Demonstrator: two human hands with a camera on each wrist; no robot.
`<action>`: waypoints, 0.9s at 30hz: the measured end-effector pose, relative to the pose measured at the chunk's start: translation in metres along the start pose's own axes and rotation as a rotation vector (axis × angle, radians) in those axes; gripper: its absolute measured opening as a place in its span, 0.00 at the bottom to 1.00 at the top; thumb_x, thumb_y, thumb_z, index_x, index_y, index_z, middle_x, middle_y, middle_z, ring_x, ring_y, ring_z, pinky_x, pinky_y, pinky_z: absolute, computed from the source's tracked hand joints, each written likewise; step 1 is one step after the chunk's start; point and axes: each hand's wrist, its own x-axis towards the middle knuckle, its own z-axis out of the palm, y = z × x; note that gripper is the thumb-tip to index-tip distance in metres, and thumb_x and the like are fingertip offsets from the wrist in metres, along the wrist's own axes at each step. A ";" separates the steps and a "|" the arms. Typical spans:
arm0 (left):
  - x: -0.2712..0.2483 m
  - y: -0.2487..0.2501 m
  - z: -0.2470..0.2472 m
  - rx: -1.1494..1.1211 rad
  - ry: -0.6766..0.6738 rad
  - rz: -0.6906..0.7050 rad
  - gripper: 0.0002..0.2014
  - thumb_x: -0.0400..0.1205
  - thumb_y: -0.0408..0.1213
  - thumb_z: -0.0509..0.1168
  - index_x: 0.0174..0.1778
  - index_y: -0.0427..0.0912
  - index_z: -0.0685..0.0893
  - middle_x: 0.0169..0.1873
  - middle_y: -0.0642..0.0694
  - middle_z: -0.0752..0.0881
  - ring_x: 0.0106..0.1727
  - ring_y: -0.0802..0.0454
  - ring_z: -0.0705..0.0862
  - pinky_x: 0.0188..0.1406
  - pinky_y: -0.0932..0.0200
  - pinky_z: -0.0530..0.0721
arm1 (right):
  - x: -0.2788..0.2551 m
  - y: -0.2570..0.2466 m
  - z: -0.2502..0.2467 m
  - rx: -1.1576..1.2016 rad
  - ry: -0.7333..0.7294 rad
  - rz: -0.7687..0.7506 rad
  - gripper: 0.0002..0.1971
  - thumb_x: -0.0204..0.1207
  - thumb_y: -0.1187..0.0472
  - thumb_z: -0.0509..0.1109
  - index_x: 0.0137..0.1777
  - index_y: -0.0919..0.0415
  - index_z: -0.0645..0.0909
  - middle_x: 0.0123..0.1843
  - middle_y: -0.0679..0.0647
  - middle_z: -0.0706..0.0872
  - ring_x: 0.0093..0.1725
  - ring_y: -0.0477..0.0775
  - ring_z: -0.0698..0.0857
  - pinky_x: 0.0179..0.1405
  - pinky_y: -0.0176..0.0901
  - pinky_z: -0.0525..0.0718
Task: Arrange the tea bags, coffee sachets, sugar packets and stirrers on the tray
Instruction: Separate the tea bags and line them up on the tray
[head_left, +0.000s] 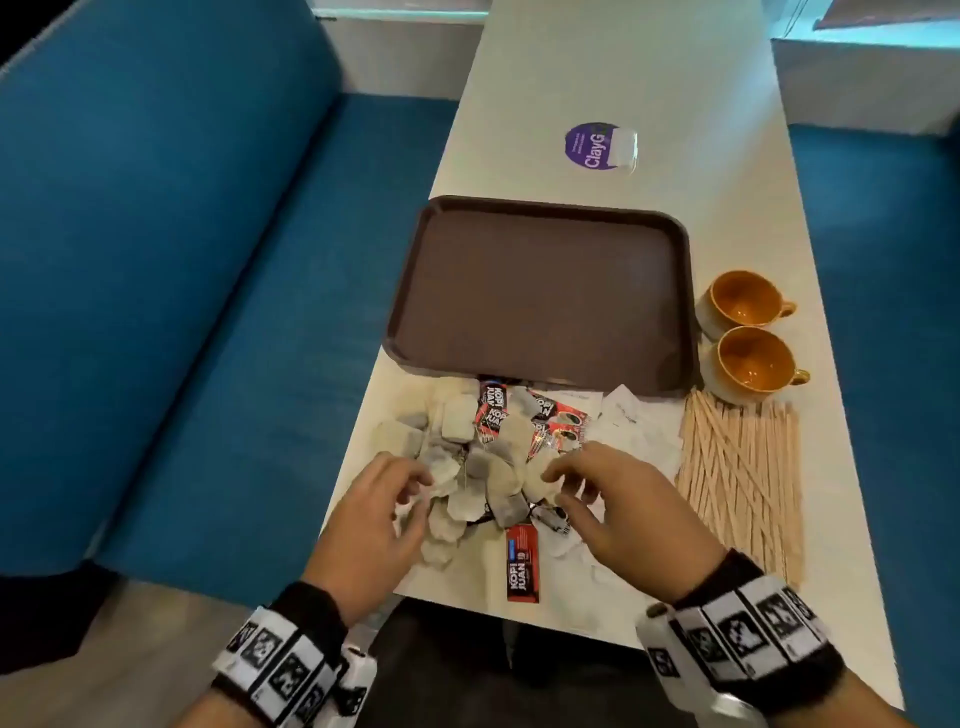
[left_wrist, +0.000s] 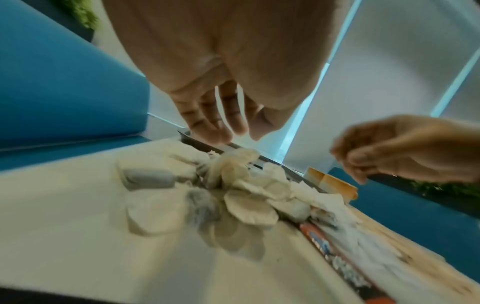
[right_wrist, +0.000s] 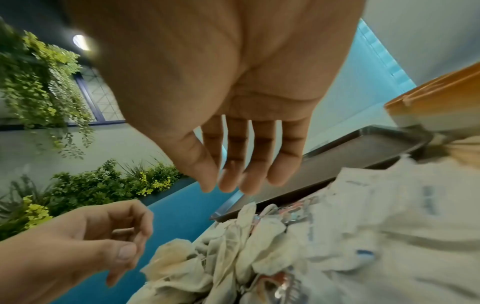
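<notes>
A long white table (head_left: 597, 78) stands between two blue benches (head_left: 156, 234), and green plants (right_wrist: 39, 82) hang on the wall in the right wrist view.

The fingers (left_wrist: 223, 115) of the left hand (head_left: 371, 525) are spread a little and bent loosely. They hang just above the near-left side of the tea bags (head_left: 467, 467) and hold nothing. The fingers (right_wrist: 241, 160) of the right hand (head_left: 618, 514) are nearly straight, with small gaps between them. They hover over the right side of the same heap, also holding nothing. Both palms face down, and both wrists carry black bands (head_left: 748, 639) with black-and-white square markers.

The tea bags lie in a loose pile on the table, just in front of the near edge of the brown tray (head_left: 540, 291). Red and black coffee sachets (head_left: 522, 564) are mixed in the pile; they show the words "KOPI JUAN". White sugar packets (head_left: 623, 421) lie to the right of them; their print is too small to read. Wooden stirrers (head_left: 743, 467) lie further right, beside two orange cups (head_left: 748, 332). The tray has nothing on it. Beyond it is a purple round sticker (head_left: 589, 145) with "ClayG" readable.
</notes>
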 end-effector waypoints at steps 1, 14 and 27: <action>0.001 -0.002 0.008 0.009 0.017 0.017 0.15 0.80 0.30 0.71 0.55 0.54 0.79 0.51 0.61 0.75 0.53 0.58 0.79 0.50 0.75 0.75 | 0.008 -0.001 0.008 0.011 0.025 -0.018 0.11 0.81 0.56 0.72 0.58 0.39 0.81 0.47 0.35 0.80 0.47 0.38 0.79 0.49 0.38 0.83; 0.001 -0.023 0.036 0.034 0.067 0.013 0.15 0.77 0.30 0.70 0.50 0.52 0.74 0.50 0.58 0.73 0.53 0.52 0.74 0.53 0.56 0.79 | 0.031 -0.039 0.087 -0.076 -0.046 -0.034 0.12 0.78 0.53 0.76 0.60 0.51 0.83 0.64 0.44 0.78 0.52 0.50 0.83 0.54 0.49 0.85; -0.007 -0.036 0.019 -0.153 0.197 0.041 0.10 0.81 0.31 0.73 0.42 0.50 0.82 0.42 0.57 0.84 0.46 0.56 0.85 0.43 0.57 0.87 | 0.027 -0.032 0.081 0.114 0.175 0.073 0.04 0.80 0.61 0.74 0.45 0.50 0.85 0.47 0.42 0.83 0.42 0.40 0.82 0.46 0.38 0.84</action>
